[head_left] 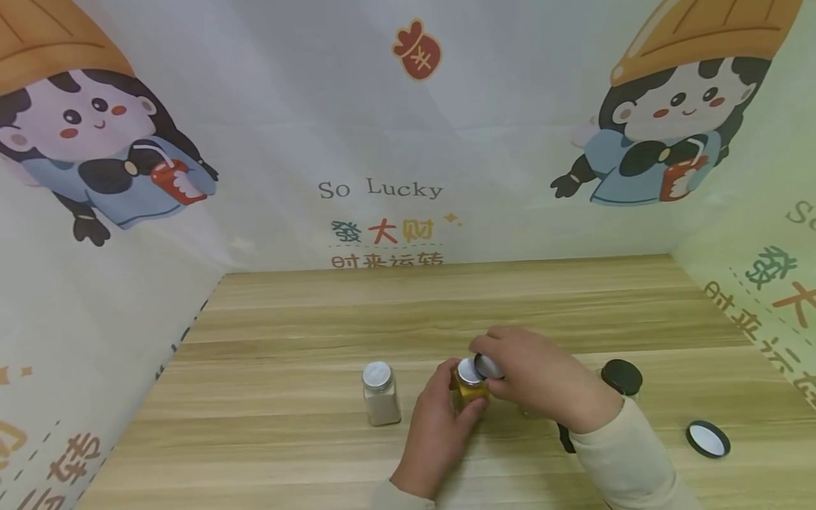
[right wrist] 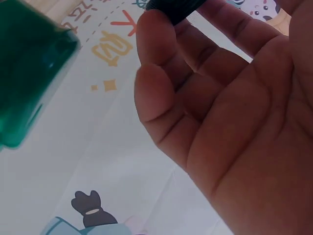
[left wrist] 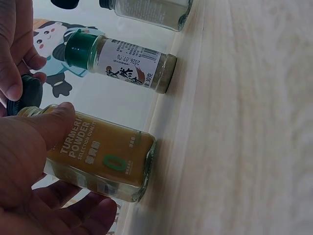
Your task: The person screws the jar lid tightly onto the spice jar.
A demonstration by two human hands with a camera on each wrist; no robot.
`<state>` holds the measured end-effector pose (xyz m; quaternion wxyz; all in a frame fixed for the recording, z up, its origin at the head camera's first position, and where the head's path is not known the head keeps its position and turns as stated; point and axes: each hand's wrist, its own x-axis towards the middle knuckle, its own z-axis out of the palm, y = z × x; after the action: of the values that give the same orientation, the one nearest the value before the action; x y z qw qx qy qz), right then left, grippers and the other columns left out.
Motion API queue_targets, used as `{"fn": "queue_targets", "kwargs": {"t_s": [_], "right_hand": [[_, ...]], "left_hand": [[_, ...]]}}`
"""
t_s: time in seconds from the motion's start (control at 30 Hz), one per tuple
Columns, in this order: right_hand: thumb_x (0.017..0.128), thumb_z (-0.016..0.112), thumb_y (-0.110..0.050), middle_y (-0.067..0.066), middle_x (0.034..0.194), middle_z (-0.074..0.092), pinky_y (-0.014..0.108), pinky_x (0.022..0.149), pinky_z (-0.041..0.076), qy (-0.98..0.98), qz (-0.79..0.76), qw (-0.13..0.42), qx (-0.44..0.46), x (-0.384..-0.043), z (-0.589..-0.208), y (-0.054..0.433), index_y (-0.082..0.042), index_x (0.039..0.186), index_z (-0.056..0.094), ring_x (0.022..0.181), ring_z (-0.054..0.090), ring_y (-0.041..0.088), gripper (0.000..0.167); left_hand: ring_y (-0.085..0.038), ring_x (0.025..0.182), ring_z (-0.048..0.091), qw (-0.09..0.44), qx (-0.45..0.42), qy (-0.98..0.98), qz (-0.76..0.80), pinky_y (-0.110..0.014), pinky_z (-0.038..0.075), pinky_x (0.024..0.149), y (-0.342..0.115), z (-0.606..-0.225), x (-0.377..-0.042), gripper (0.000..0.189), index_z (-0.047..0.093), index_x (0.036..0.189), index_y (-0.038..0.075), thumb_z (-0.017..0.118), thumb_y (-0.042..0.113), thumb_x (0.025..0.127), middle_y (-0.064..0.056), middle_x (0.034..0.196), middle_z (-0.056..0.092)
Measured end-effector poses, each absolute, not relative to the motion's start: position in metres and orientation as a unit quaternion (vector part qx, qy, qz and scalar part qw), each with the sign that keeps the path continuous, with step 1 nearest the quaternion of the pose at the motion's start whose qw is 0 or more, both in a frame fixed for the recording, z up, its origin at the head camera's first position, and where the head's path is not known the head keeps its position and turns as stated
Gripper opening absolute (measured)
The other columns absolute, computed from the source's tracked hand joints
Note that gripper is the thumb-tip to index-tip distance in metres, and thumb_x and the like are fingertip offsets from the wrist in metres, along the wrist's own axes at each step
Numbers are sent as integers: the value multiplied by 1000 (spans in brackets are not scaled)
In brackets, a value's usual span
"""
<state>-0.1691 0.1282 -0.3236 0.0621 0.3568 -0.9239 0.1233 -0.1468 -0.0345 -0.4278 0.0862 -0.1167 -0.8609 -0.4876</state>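
My left hand (head_left: 440, 428) grips a square glass jar of turmeric powder (left wrist: 110, 154), thumb across its label side. A pale silvery seal (head_left: 468, 370) covers the jar's mouth. My right hand (head_left: 538, 379) pinches a black screw lid (head_left: 489, 366), tilted at the right edge of that mouth. In the left wrist view the same lid (left wrist: 27, 95) is beside the jar's neck. Behind the jar stands a green-capped spice bottle (left wrist: 129, 63), mostly hidden by my right hand in the head view; its green cap (right wrist: 32, 73) looms large in the right wrist view.
A jar of pale powder (head_left: 382, 404) with a silvery top stands left of my hands. To the right are a black-capped jar (head_left: 621, 377), partly behind my right forearm, and a loose black lid (head_left: 707, 439) lying white inside up. Printed cloth (head_left: 382, 127) walls the wooden table (head_left: 287, 319).
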Motion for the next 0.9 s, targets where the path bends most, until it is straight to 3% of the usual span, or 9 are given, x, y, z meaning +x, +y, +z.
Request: {"fn": "queue_targets", "kwargs": {"t_s": [0.13,0.37,0.53,0.73,0.9], "right_hand": [[81,80,-10,0,95,58,34,71,52,-923,131,65,357,-169,-322,129,-7,112,66,79,58,14,34],[82,80,-8,-1,100,56,32,72,53,-916,159,83,358,-169,-321,128,-11,108,62,82,58,13,32],[85,78,-13,-3,95,51,25,64,48,-914,177,90,353,-170,-324,124,-11,107,57,72,51,10,31],[87,75,-14,2,109,56,29,70,52,-910,187,93,358,-171,-326,121,-9,120,60,76,55,11,36],[86,76,-11,-5,97,54,28,70,51,-890,195,117,395,-173,-328,121,-13,99,61,77,54,10,20]], "left_hand": [[-21,107,61,89,-119,-862,-484,-45,49,92,-35,-427,-147,53,53,133,8,78,19,87,-3,115,65],[-22,110,60,81,-115,-862,-487,-47,48,94,-34,-427,-147,52,53,133,9,77,18,88,-4,118,64],[-21,112,60,66,-105,-861,-493,-47,47,98,-34,-429,-147,53,52,133,11,78,17,87,-3,118,65],[-22,110,61,70,-114,-861,-491,-47,48,96,-35,-429,-147,52,53,133,12,78,19,88,-2,118,65],[-22,108,61,84,-121,-859,-491,-48,49,93,-35,-430,-148,52,53,133,12,77,21,88,-3,117,65]]}}
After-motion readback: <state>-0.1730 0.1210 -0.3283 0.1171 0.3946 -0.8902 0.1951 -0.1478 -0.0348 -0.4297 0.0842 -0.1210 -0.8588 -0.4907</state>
